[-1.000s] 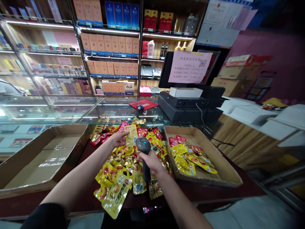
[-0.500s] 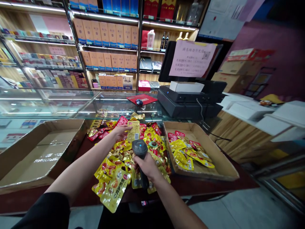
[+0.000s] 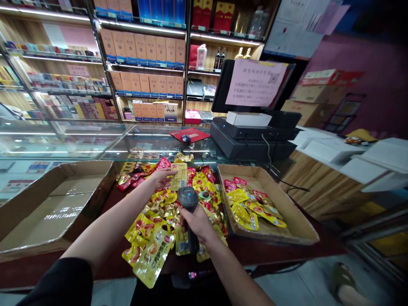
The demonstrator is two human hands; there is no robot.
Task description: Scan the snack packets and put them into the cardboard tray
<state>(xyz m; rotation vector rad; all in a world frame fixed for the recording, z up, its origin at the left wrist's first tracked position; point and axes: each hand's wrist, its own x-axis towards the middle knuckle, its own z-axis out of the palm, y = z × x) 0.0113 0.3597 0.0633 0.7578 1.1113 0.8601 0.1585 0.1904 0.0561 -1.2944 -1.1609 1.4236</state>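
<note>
A gold snack packet [image 3: 179, 176] with a barcode is pinched in my left hand [image 3: 162, 177], held upright over the pile. My right hand [image 3: 198, 223] is wrapped round the handle of a dark barcode scanner [image 3: 187, 197], whose head is just in front of the packet and shows a small blue light. Beneath both hands spreads a heap of yellow, red and gold snack packets [image 3: 146, 225]. One large gold packet [image 3: 153, 257] overhangs the near edge of the dark red table [image 3: 248, 250].
To the right, a cardboard tray [image 3: 298, 212] holds several packets; another cardboard tray [image 3: 60, 191] lies left. Behind stand a glass counter [image 3: 143, 142], a mouse [image 3: 185, 138] and a monitor with a pink notice [image 3: 255, 83]. A person's foot [image 3: 342, 276] shows at lower right.
Both hands, the packet and the scanner hold nearly the same places. The view has shifted slightly, and a person's foot has come into sight at the lower right.
</note>
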